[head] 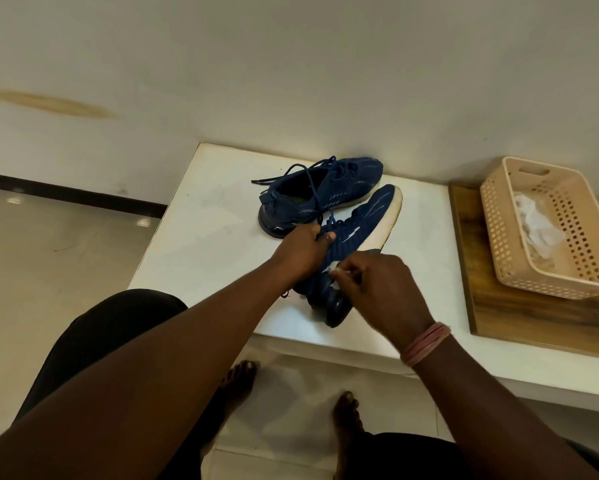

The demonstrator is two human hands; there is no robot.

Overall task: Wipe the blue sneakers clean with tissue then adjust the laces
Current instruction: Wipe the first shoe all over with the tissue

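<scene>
Your right hand (pixel 377 282): fingers curled, pinching a white tissue (pixel 336 271) against the heel end of the near sneaker (pixel 357 230). Only a scrap of the tissue shows past your fingertips. A pink band (pixel 426 342) sits on that wrist.

Your left hand (pixel 305 245): wrapped over the near sneaker's upper at the lace area, thumb on the laces (pixel 331 221), holding it tilted on its side.

Near sneaker: blue, white sole (pixel 384 223) turned toward the basket side, toe pointing to the wall, heel toward you and near the front edge of the table (pixel 204 237).

Far sneaker (pixel 319 192): blue, upright on the table, just behind the near sneaker and beside the wall. Its laces lie loose, ends trailing off toward the table's left side. Whether the two sneakers touch cannot be told.

Table: white, low, set against the wall (pixel 291 64).

Board (pixel 520 317): wooden, just right of the table.

Basket (pixel 547 226): beige, perforated, standing on the board, well right of the sneakers. White crumpled tissues (pixel 537 223) lie inside it.

Floor (pixel 48 254): pale tiles, left of and below the table. Your bare feet (pixel 239 379) rest on it at the table's front edge; dark-clad knees (pixel 118 323) show nearer you.
</scene>
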